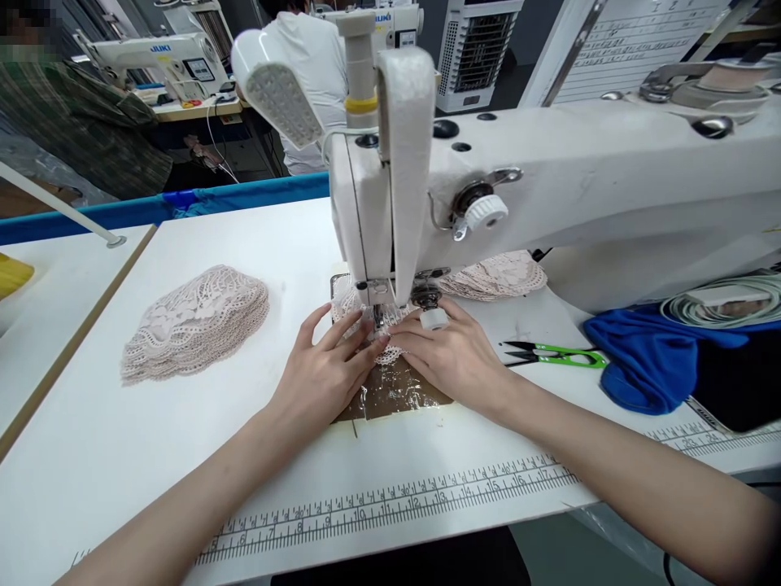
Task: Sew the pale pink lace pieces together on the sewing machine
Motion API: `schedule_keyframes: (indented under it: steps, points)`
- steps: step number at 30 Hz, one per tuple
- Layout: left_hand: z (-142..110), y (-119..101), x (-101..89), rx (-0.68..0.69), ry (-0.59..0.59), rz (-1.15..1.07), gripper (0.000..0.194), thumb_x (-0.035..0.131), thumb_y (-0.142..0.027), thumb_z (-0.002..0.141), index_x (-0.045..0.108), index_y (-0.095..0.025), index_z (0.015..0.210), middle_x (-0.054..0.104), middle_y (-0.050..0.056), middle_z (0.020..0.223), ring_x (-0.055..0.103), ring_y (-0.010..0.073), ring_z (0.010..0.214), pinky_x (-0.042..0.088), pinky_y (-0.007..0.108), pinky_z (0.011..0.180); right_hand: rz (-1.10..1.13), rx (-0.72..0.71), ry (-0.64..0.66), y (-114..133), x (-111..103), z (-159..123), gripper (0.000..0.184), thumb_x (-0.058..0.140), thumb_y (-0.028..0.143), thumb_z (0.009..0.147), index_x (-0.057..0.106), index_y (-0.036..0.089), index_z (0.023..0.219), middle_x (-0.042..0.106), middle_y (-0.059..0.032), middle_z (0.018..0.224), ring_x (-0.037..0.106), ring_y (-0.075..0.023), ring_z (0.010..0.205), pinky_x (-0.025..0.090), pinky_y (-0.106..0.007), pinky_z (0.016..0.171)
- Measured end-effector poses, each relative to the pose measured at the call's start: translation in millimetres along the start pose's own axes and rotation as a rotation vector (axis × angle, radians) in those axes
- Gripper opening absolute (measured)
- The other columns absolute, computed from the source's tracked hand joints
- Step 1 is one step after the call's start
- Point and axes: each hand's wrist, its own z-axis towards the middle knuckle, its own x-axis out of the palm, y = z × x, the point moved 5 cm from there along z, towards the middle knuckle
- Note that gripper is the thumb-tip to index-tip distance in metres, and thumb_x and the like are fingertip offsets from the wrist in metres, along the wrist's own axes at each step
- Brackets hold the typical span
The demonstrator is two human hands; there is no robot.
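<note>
A white sewing machine [549, 187] stands on the white table [183, 423]. Under its presser foot [379, 316] lies a small piece of pale pink lace [390, 352]. My left hand [326, 370] lies flat on the lace just left of the needle, fingers stretched out and pressing down. My right hand [455, 354] lies flat on the lace's right side, fingers extended toward the foot. Both hands rest over a brown taped patch [396, 391] on the table.
A stack of lace pieces [195, 321] sits at the left; more lace [497, 277] lies behind the machine. Green thread snips [558, 356] and blue cloth [643, 362] lie to the right. A printed ruler [390, 505] runs along the front edge. Other people work at machines behind.
</note>
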Motion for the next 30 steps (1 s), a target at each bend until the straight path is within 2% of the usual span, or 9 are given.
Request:
schedule_keyframes:
  steps: [6,10,14,30]
  points:
    - [3,4,1.2,-0.034,-0.016,0.005,0.029,0.048,-0.022,0.096,0.063,-0.027,0.120,0.069,0.004,0.117,0.058,0.0249,0.120,0.033,0.053,0.106,-0.028,0.034,0.023,-3,4,2,0.023,0.051,0.010,0.091,0.071,0.020,0.091,0.075,-0.0006,0.090,0.064,-0.0170,0.085,0.039,-0.037,0.098]
    - [-3,-6,-3.5,-0.015,-0.032,0.002,0.029,0.051,-0.025,0.095,0.063,-0.022,0.121,0.069,0.006,0.119,0.057,0.0253,0.121,0.031,0.050,0.108,-0.016,-0.010,-0.026,3,1,-3,0.019,0.054,0.018,0.092,0.072,0.018,0.097,0.075,-0.0033,0.097,0.065,-0.0185,0.086,0.039,-0.042,0.100]
    - [-10,-13,-6.9,-0.008,-0.037,0.004,0.028,0.051,-0.023,0.094,0.063,-0.021,0.119,0.071,0.004,0.115,0.060,0.0230,0.116,0.032,0.046,0.106,-0.012,-0.037,-0.035,8,-2,-7,0.020,0.054,0.022,0.094,0.072,0.018,0.100,0.074,-0.0011,0.103,0.064,-0.0179,0.088,0.038,-0.041,0.103]
    - [-6,-5,-4.6,-0.051,-0.029,-0.062,0.027,0.050,-0.021,0.095,0.065,-0.020,0.117,0.071,0.005,0.114,0.062,0.0236,0.112,0.030,0.048,0.107,-0.032,-0.022,0.006,5,2,-6,0.023,0.053,0.023,0.094,0.071,0.015,0.106,0.075,-0.0046,0.099,0.064,-0.0188,0.089,0.037,-0.041,0.103]
